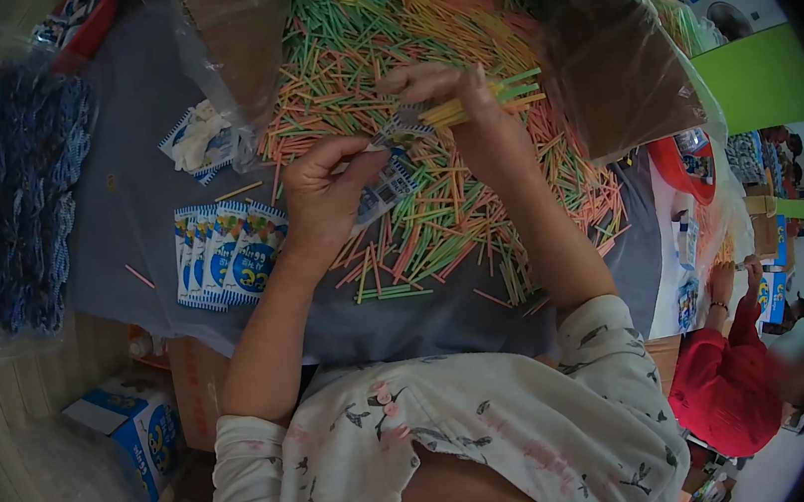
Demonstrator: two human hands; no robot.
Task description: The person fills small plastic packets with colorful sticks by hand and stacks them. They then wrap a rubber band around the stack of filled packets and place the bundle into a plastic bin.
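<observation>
My left hand [333,181] pinches the edge of a small printed plastic packet [387,191], which is held over the heap of sticks. My right hand [478,119] grips a small bundle of thin yellow and green sticks [513,89], level with the packet's upper end. Beneath both hands spreads a large heap of thin sticks [468,213] in green, pink, orange and yellow. Left of my left forearm, several blue-and-white printed packets [227,254] lie overlapped in a row. A crumpled white piece [200,135] rests on more packets above them.
Open cardboard flaps [614,54] under clear plastic flank the heap. Clear plastic with a mass of blue packets [24,197] stands at far left. A red basket [681,167] sits right of the heap. A person in a red top [725,387] works at the right.
</observation>
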